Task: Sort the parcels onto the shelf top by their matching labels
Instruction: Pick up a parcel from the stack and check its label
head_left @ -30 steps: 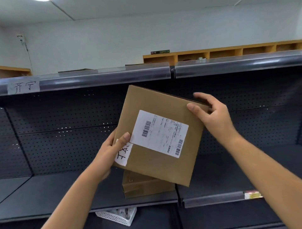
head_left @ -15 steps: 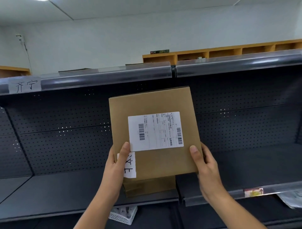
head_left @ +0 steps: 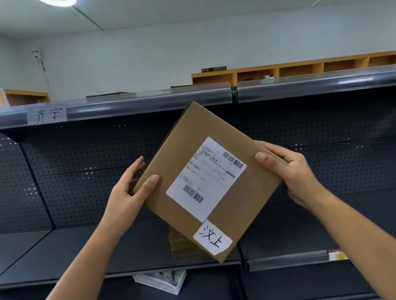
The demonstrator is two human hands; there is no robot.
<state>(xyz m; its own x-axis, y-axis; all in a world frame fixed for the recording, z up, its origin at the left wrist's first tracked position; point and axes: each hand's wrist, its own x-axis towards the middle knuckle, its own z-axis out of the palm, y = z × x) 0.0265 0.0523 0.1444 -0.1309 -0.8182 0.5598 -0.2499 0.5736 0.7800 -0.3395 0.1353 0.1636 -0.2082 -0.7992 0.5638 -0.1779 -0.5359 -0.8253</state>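
While both hands grip the tilted parcel, its handwritten tag reads 汶上; shelf-edge label reads 济宁.

Bright ceiling light, glare on shelf rail, wide-angle edge bending

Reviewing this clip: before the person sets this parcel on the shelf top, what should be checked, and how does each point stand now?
1. Both hands grip the flat brown cardboard parcel: left hand, right hand. Ok.
2. Handwritten white tag readable: 汶上. Ok.
3. Tag matches the white paper shelf-edge label, 齐宁: not ok.
4. A 汶上 shelf label in view: cannot tell.
5. Parcel level: not ok, tilted.
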